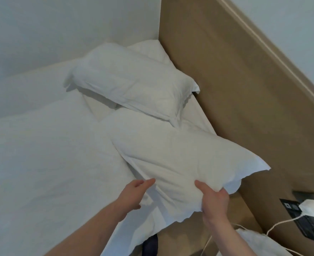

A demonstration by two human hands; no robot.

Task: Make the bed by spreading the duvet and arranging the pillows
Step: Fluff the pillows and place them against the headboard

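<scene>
A white pillow (178,159) lies tilted at the near end of the bed, one corner hanging past the mattress edge by the headboard. My right hand (214,199) grips its near edge, thumb on top and fingers curled beneath. My left hand (134,193) touches the pillow's left side with its fingers mostly straight. A second white pillow (134,84) rests farther back in the corner against the headboard, on top of another pillow (148,49). The white duvet (47,154) covers the bed to the left.
A tan wooden headboard (235,80) runs along the right. A dark socket panel (307,218) low on it holds a white charger (310,207) with a trailing cable. White walls close the far corner. A white cloth item (259,242) lies at bottom right.
</scene>
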